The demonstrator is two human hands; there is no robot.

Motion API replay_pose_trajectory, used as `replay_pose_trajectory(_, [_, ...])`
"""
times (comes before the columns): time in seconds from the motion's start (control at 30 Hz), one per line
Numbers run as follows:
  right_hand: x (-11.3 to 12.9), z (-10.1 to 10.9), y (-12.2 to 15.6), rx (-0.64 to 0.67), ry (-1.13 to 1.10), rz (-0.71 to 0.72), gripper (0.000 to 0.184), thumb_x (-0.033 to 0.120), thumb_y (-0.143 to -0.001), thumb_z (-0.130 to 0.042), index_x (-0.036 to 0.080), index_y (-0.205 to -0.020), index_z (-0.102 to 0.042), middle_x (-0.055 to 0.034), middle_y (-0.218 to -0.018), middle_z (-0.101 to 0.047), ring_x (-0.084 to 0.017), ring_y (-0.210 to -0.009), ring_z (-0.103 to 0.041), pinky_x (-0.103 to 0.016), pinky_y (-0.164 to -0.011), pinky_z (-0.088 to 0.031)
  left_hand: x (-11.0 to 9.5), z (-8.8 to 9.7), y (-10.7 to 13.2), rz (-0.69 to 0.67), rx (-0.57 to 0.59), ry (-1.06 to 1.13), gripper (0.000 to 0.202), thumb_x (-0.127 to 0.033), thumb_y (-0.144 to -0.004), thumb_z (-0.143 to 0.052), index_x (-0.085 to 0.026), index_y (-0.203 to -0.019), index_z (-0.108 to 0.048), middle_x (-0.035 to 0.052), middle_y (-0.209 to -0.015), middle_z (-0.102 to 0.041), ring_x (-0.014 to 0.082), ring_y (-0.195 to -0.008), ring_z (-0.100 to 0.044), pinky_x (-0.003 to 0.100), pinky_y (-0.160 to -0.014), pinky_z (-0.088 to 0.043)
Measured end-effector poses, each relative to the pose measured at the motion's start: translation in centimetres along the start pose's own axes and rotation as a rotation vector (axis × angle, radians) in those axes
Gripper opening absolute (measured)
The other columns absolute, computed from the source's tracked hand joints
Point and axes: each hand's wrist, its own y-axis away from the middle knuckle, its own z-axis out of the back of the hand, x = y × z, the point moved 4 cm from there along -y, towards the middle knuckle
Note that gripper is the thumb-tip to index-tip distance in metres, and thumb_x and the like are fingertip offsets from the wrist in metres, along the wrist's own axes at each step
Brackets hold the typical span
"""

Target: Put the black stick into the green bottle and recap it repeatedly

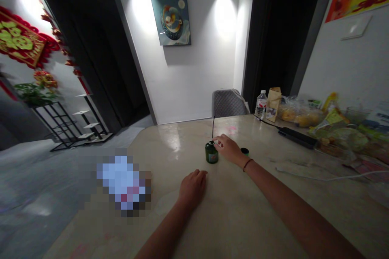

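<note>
A small dark green glass bottle with a label stands upright on the table. Out of its neck area rises a thin black stick. My right hand reaches to the neck, with thumb and forefinger pinched at the lower part of the stick; whether its end is inside the bottle is hard to see. My left hand rests on the tabletop just in front of the bottle, fingers curled together and nothing visible in them. Behind my right wrist lies a round dark cap, partly covered by the arm.
The pale stone table bears a blurred-out object at left. Along the right are a water bottle, a paper bag, bagged food, a black power strip and a white cable. A grey chair stands behind.
</note>
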Motion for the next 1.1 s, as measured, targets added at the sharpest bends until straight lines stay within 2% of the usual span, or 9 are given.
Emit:
replay_pose_trajectory(0.17, [1.5, 0.1, -0.4, 0.064, 0.182, 0.089, 0.025, 0.025, -0.085, -0.044, 0.02, -0.105, -0.06, -0.0062, -0.094, -0.056, -0.015, -0.089, -0.051, -0.023, -0.074, -0.038, 0.0, 0.1, 0.1, 0.013, 0.011, 0.018, 0.028, -0.023, -0.085, -0.035, -0.023, -0.101, -0.057, 0.0044, -0.092, -0.06, 0.0147, -0.084, -0.057, 0.025, -0.075, -0.04])
replay_pose_trajectory(0.33, [2.2, 0.5, -0.8, 0.04, 0.3, 0.153, 0.022, 0.023, -0.085, -0.045, 0.015, -0.089, -0.064, -0.0085, -0.09, -0.058, -0.019, -0.089, -0.051, -0.026, -0.076, -0.038, -0.1, 0.0, 0.1, 0.009, 0.022, -0.002, 0.028, -0.023, -0.085, -0.033, -0.022, -0.101, -0.057, 0.0056, -0.093, -0.06, 0.0161, -0.086, -0.057, 0.026, -0.074, -0.04])
replay_pose_trajectory(0.5, [2.9, 0.4, -1.8, 0.144, 0.355, 0.172, 0.027, 0.019, -0.086, -0.04, 0.012, -0.087, -0.066, -0.0127, -0.092, -0.061, -0.021, -0.089, -0.053, -0.028, -0.074, -0.039, -0.1, -0.1, 0.2, 0.002, 0.022, -0.005, 0.028, -0.024, -0.085, -0.034, -0.023, -0.101, -0.057, 0.0049, -0.094, -0.06, 0.0155, -0.086, -0.056, 0.026, -0.076, -0.04])
replay_pose_trajectory(0.63, [3.1, 0.6, -2.9, 0.207, 0.382, 0.143, 0.026, 0.016, -0.084, -0.042, 0.009, -0.087, -0.066, -0.0158, -0.093, -0.063, -0.022, -0.09, -0.055, -0.029, -0.073, -0.04, 0.0, -0.2, 0.2, -0.014, 0.014, 0.001, 0.029, -0.024, -0.085, -0.033, -0.022, -0.1, -0.058, 0.0053, -0.092, -0.06, 0.0158, -0.084, -0.057, 0.026, -0.075, -0.04])
replay_pose_trajectory(0.83, [2.9, 0.8, -4.2, 0.228, 0.358, 0.13, 0.015, 0.019, -0.076, -0.055, 0.012, -0.082, -0.067, -0.012, -0.089, -0.066, -0.021, -0.088, -0.058, -0.027, -0.074, -0.04, 0.0, -0.3, 0.1, -0.027, -0.001, -0.015, 0.028, -0.024, -0.085, -0.033, -0.022, -0.1, -0.057, 0.0054, -0.092, -0.06, 0.0158, -0.084, -0.057, 0.026, -0.073, -0.04])
replay_pose_trajectory(1.1, [3.2, 0.5, -4.3, 0.225, 0.368, 0.1, 0.021, 0.011, -0.075, -0.051, 0.011, -0.09, -0.065, -0.0136, -0.093, -0.065, -0.021, -0.088, -0.059, -0.026, -0.073, -0.042, -0.1, -0.1, 0.2, -0.032, -0.011, -0.026, 0.029, -0.023, -0.085, -0.033, -0.022, -0.099, -0.058, 0.0053, -0.092, -0.061, 0.0163, -0.082, -0.058, 0.026, -0.072, -0.041])
